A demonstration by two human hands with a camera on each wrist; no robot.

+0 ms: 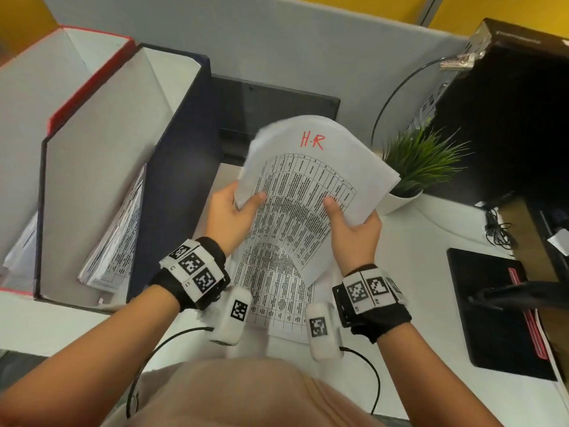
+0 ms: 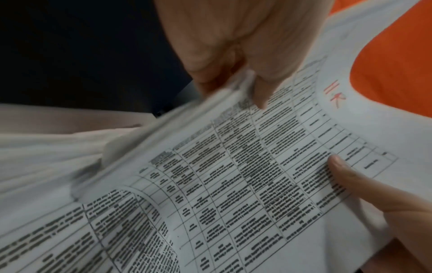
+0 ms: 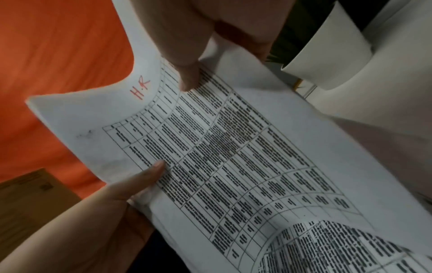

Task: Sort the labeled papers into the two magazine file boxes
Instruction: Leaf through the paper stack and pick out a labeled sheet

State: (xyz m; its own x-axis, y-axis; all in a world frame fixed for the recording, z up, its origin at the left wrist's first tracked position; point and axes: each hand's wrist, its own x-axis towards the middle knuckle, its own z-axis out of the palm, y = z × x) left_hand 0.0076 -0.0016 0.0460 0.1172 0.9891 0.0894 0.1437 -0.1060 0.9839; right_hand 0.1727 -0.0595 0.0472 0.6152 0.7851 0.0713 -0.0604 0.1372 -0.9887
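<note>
While both thumbs press onto the printed table, the left hand (image 1: pixel 229 212) and right hand (image 1: pixel 351 224) pinch the opposite side edges of the H.R paper (image 1: pixel 311 183) at frame centre; it may be several sheets. Blue file box (image 1: pixel 172 167) stands left, beside the red file box (image 1: pixel 89 84).

We see a grey fabric partition panel (image 1: pixel 277 41) behind a white desk surface (image 1: pixel 431 235), with yellow wall (image 1: pixel 18 16) beyond and a green potted plant (image 1: pixel 421 161).

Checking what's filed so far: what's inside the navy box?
The navy box holds a leaning sheaf of printed table sheets. Their labels cannot be seen from here.
</note>
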